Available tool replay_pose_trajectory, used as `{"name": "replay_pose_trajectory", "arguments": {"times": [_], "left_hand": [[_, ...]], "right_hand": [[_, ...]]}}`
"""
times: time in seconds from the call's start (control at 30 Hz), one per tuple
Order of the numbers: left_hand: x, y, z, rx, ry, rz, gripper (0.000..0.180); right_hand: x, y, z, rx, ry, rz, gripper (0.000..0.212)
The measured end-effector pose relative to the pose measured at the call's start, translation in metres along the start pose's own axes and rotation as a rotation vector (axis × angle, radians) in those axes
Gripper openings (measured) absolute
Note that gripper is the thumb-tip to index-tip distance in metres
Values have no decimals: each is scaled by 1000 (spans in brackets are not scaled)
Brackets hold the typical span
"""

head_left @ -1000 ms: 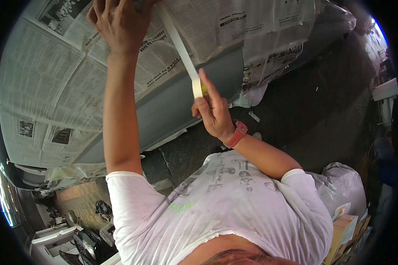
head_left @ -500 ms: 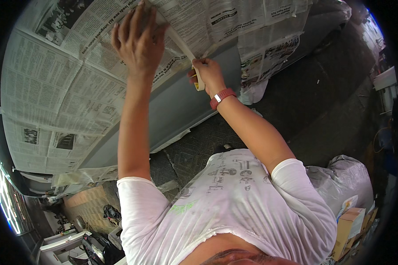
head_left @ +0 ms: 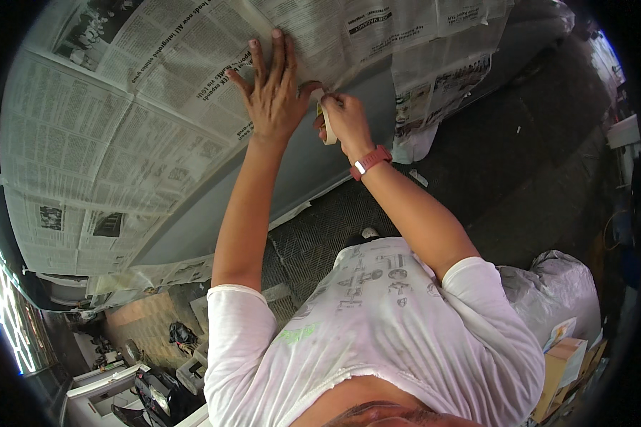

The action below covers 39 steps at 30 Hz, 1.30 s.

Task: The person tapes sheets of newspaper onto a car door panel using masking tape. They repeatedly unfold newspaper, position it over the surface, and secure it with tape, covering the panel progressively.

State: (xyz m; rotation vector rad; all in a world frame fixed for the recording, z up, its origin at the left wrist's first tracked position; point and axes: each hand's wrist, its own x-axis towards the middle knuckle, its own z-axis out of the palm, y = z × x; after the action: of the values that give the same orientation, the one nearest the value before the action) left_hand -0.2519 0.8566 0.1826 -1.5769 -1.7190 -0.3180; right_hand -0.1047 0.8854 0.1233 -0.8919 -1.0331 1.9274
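Newspaper sheets (head_left: 85,135) cover most of a large curved panel in front of me, leaving a smooth grey band (head_left: 303,160) bare along the near edge. My left hand (head_left: 274,107) rests on the paper with its fingers spread, its thumb close to my right hand. Between finger and thumb, my right hand (head_left: 349,122) grips a roll of pale masking tape (head_left: 328,129) at the border of paper and grey surface. A short piece of tape shows near the left thumb; its exact end is hidden by fingers.
More newspaper under clear film (head_left: 441,85) hangs over the panel to the right. Dark flooring (head_left: 506,156) lies beyond it. A silvery covered bundle (head_left: 559,292) and cardboard boxes (head_left: 566,363) stand at lower right. Black bags (head_left: 165,398) lie at lower left.
My left hand has slid right and down along the paper, up to my right hand. The tape strip that stretched up from the roll is now mostly behind the left hand.
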Motion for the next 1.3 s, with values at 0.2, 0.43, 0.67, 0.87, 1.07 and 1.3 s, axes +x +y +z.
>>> {"name": "replay_pose_trajectory", "arguments": {"times": [0.2,0.43,0.67,0.87,1.07,1.3], "left_hand": [[-1,-3,-1,20,0,-2,121],[5,4,-6,10,31,-2,117],[-17,-1,13,67,-16,-2,122],[-30,5,37,177,21,77,121],[-44,9,45,80,-22,54,113],[-85,55,68,-80,-109,-19,120]], "right_hand": [[4,0,12,57,78,23,29],[28,68,4,580,315,206,15],[-8,105,-71,-32,75,221,24],[-43,158,-220,-370,164,261,22],[-144,176,-364,-173,769,288,18],[-173,177,-427,-16,894,263,16]]}}
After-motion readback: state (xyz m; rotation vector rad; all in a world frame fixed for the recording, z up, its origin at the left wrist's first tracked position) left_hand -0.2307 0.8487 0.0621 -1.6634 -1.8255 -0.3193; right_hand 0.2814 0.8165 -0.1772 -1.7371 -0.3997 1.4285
